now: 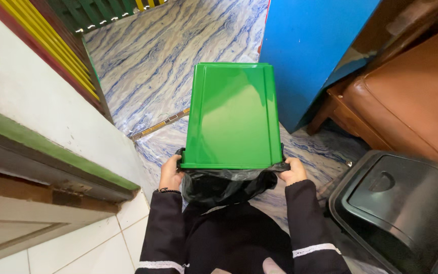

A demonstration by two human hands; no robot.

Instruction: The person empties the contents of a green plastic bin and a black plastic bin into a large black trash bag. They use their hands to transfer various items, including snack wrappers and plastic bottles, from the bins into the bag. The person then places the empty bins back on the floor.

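A green plastic bin (231, 114) is held out in front of me, tilted so that one flat side faces up. A black bag (219, 185) lines its near rim and hangs down toward my body. My left hand (170, 172) grips the bin's left rim corner over the bag. My right hand (294, 171) grips the right rim corner the same way. Both arms wear dark sleeves with white lace trim.
A black lidded bin (399, 203) stands at lower right. A brown leather seat (411, 96) and a blue panel (310, 45) are on the right. A white wall with a green ledge (51, 147) runs along the left. The floor is blue-veined marble (163, 56).
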